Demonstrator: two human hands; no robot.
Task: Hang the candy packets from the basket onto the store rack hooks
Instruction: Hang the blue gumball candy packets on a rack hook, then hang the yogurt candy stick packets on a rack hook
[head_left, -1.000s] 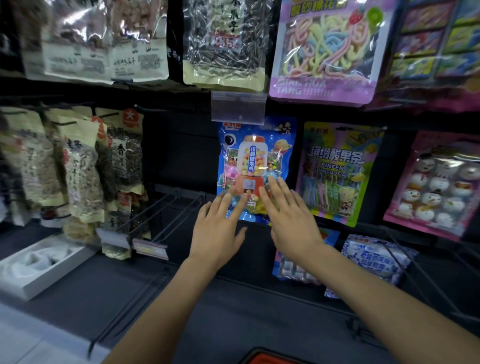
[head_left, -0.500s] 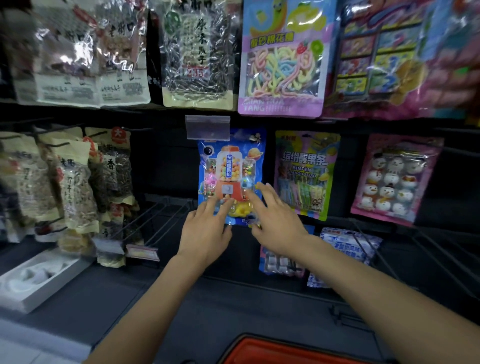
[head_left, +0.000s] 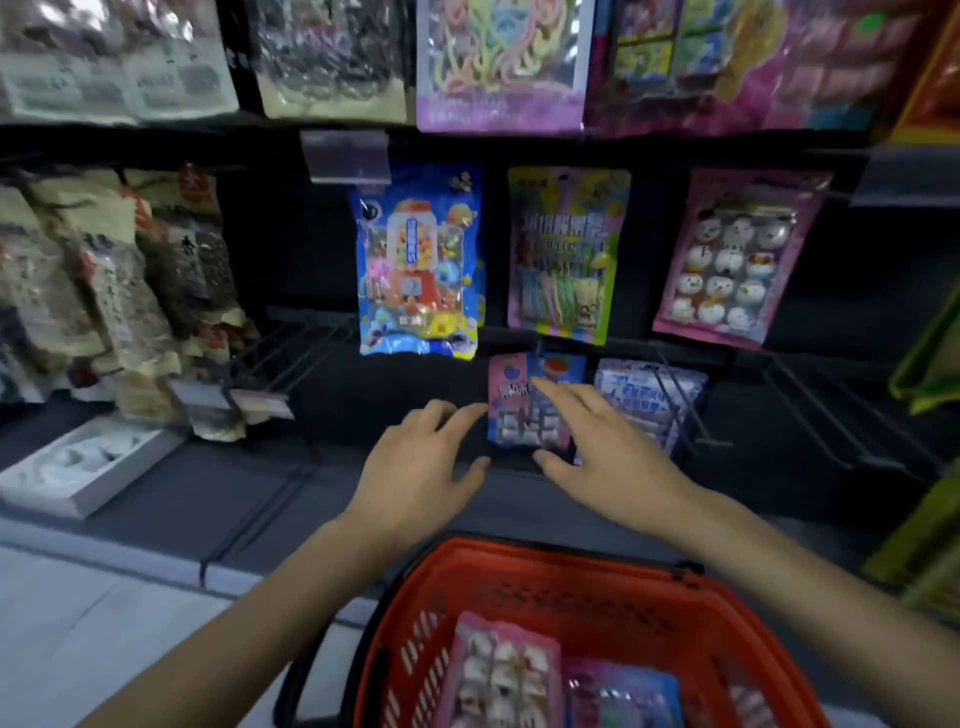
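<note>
Two empty hands, your left hand (head_left: 421, 467) and right hand (head_left: 608, 447), are dropping away, fingers loosely spread and apart, from the glossy blue gumball-print candy packet (head_left: 418, 265), now hanging flat on the dark store rack (head_left: 291, 249), so you are likely heading for the red plastic basket (head_left: 519, 558) holding more pink packets (head_left: 498, 670).

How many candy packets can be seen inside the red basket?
2: a pink packet at the left, a blue packet right of it. Others may be hidden beneath them or below the frame's edge.
</note>
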